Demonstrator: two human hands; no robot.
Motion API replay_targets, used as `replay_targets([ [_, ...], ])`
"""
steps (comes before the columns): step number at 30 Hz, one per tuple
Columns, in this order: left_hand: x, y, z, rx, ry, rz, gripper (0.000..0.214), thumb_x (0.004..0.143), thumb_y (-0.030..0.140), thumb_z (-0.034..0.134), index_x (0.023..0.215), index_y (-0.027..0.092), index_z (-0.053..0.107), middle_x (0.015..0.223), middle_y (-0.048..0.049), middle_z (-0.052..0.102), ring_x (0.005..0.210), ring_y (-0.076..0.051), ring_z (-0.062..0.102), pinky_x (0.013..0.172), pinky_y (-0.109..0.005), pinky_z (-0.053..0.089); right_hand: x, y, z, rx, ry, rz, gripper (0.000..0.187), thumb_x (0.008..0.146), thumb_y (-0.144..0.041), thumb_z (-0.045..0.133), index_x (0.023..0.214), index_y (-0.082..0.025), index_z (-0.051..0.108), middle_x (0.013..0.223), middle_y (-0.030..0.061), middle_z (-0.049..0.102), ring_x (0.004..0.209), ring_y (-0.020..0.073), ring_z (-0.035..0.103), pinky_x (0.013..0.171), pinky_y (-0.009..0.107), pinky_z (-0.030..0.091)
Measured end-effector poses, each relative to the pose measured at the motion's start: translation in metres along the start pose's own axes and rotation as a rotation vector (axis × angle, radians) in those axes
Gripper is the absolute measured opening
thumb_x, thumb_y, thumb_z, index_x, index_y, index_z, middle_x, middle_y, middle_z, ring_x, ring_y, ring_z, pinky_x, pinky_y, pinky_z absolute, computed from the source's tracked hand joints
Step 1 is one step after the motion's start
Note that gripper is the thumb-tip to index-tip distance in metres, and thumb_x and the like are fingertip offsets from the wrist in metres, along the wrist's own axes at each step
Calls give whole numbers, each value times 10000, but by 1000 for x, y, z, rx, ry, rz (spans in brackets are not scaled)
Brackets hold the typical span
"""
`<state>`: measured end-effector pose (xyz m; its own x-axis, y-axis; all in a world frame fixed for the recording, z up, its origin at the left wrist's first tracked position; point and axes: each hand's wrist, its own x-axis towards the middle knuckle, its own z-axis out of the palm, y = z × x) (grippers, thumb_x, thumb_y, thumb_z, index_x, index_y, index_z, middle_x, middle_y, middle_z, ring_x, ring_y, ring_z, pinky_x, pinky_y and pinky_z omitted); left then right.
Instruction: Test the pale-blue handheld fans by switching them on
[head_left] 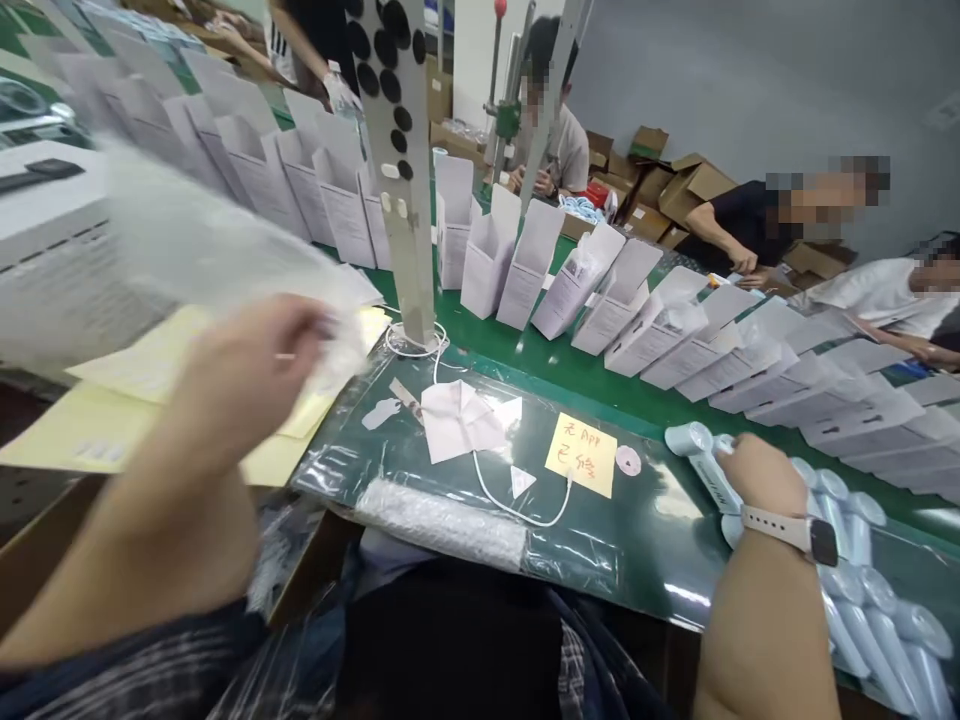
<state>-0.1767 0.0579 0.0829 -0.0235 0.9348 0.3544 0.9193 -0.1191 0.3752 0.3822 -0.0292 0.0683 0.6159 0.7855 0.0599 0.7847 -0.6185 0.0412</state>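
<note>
My left hand, smeared by motion, is closed on the end of a translucent plastic bag that stretches out to the upper left. My right hand, with a watch on its wrist, is closed on a light-blue handheld fan at the right of the bench; my fingers hide part of it. More light-blue fans lie in rows beside and below that wrist. Yellow paper sheets lie under my left forearm.
Open white boxes line the green conveyor belt, some with plastic bags inside. A metal post rises from the bench. A yellow note, a white cable and a bubble-wrap roll lie in front. People work across the belt.
</note>
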Motion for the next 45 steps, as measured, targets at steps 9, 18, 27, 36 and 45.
replay_targets([
  [9, -28, 152, 167, -253, -716, 436, 154, 926, 112, 594, 868, 146, 733, 976, -100, 695, 892, -200, 689, 881, -310, 558, -55, 5, 79, 76, -97, -170, 548, 946, -522, 451, 1234, -111, 670, 1047, 250, 757, 920, 425, 740, 764, 503, 558],
  [18, -21, 127, 188, -531, -832, 290, 180, 915, 139, 602, 993, 124, 763, 712, -1, 627, 645, -144, 617, 641, -257, 497, -153, -114, 99, 687, -123, -518, 711, 991, -723, 378, 1370, -170, 615, 1337, 193, 725, 1140, 347, 726, 918, 454, 580],
  [27, -21, 126, 159, -689, -690, 290, 516, 1043, 172, 431, 1548, 240, 513, 896, 5, 632, 796, -131, 602, 776, -251, 505, -152, -125, 101, 216, 126, -726, 516, 1099, -446, 356, 1405, -125, 619, 955, 145, 721, 839, 306, 696, 629, 363, 470],
  [36, -38, 145, 111, -270, -650, 850, 638, 1063, 116, 404, 1666, 320, 359, 1062, -53, 725, 945, -185, 664, 740, -258, 446, -126, -127, 52, 797, -229, -245, 549, 894, -666, 588, 1103, -175, 720, 857, 119, 709, 684, 248, 599, 591, 335, 407],
  [45, -16, 174, 68, -990, -677, 574, 597, 1040, 212, 479, 1613, 279, 325, 827, 35, 544, 723, -134, 533, 725, -275, 449, -146, -112, -1, 1261, -419, -401, 654, 766, -555, 831, 1308, -218, 686, 719, 4, 666, 554, 152, 531, 500, 288, 427],
])
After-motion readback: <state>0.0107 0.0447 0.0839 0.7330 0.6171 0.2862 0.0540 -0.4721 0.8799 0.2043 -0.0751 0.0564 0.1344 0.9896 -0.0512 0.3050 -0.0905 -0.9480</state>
